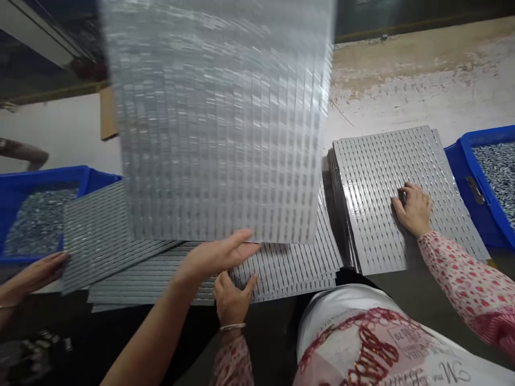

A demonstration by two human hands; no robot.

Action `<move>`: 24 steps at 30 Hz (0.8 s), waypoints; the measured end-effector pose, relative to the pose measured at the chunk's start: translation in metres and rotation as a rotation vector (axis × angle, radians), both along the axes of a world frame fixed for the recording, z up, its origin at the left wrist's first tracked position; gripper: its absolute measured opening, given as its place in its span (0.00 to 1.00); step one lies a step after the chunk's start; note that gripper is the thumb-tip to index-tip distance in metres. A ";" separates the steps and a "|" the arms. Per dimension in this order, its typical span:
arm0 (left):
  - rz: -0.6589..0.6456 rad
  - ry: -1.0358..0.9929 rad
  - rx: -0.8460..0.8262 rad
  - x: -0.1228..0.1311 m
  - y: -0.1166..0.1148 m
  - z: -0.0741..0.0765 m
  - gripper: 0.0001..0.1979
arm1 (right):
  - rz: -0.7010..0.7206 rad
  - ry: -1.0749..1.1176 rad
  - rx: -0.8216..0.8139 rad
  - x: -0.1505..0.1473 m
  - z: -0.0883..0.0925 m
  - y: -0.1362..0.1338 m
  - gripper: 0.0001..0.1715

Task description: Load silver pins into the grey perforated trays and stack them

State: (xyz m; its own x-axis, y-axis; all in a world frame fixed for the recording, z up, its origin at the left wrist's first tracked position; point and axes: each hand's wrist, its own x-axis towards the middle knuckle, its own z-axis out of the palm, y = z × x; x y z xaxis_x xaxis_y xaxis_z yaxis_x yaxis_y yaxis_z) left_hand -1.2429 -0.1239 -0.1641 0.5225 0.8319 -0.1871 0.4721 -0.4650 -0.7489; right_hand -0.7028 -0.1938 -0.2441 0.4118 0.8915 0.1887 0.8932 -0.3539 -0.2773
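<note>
My left hand, with a bracelet at the wrist, grips the front edge of a silver ribbed sheet in the middle pile, its thumb on top. Over at the right, my right hand rests on the top silver sheet of a thick stack, fingers bent and thumb apart. Rows of small dark marks run along that sheet. Another person's hand is at the lower edge of a raised silver sheet, blurred by motion, which hides much of the middle pile.
Another person's hand touches a slanted silver sheet at the left. A blue bin with small metal pieces stands far left; another blue bin holds similar pieces at the right. Behind runs a pale worn surface.
</note>
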 end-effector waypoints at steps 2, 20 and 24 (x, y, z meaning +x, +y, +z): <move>0.086 -0.281 -0.202 0.018 0.011 0.003 0.20 | 0.004 0.011 0.030 0.003 -0.005 0.000 0.24; 0.927 -1.581 -1.182 0.172 0.005 -0.018 0.26 | -0.015 0.028 0.074 0.006 -0.008 -0.002 0.24; 0.982 -1.555 -1.085 0.127 0.008 -0.007 0.24 | -0.021 -0.026 -0.008 0.001 0.000 -0.004 0.30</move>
